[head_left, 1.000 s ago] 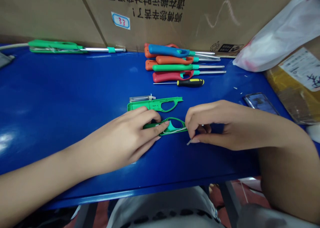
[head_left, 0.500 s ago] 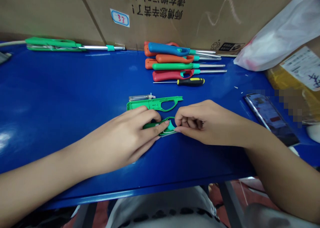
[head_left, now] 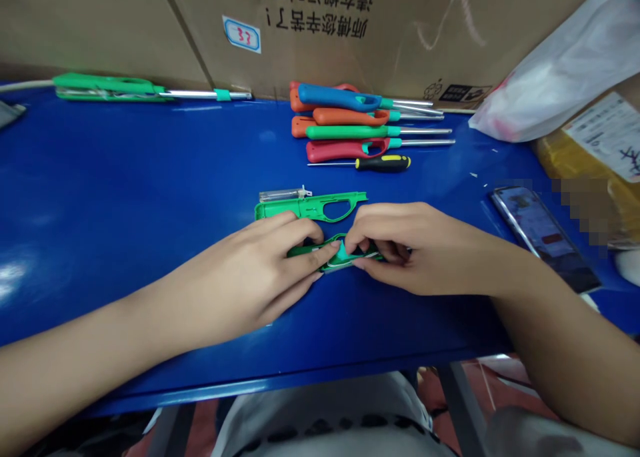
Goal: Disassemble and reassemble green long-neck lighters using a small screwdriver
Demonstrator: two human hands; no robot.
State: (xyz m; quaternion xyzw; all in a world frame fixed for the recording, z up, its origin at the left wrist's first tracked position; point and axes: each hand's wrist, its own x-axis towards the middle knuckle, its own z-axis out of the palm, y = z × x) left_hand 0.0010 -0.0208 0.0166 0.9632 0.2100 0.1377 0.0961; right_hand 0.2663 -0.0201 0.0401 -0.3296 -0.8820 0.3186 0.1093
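A green lighter half-shell [head_left: 332,265] lies on the blue table, with a turquoise trigger [head_left: 343,252] and a thin pale wire in it. My left hand [head_left: 270,270] is closed over the shell's left part, its index fingertip against the trigger. At the shell's right part, the thumb and fingers of my right hand [head_left: 400,247] are curled and pinching near the wire; what exactly they grip is partly hidden. Just beyond lies a second, empty green half-shell [head_left: 305,207], and a clear fuel tank [head_left: 283,194] rests against its far side.
Several assembled lighters [head_left: 345,151] lie stacked at the back, with a black and yellow screwdriver [head_left: 383,164] before them. An opened green lighter [head_left: 107,87] is at back left. A phone [head_left: 545,237] lies right, near a plastic bag [head_left: 560,70]. A cardboard box [head_left: 320,57] walls the back.
My right hand has shifted its fingers slightly, with the fingertips further over the shell, and more of the shell's right end shows beneath them. My left hand stays in place.
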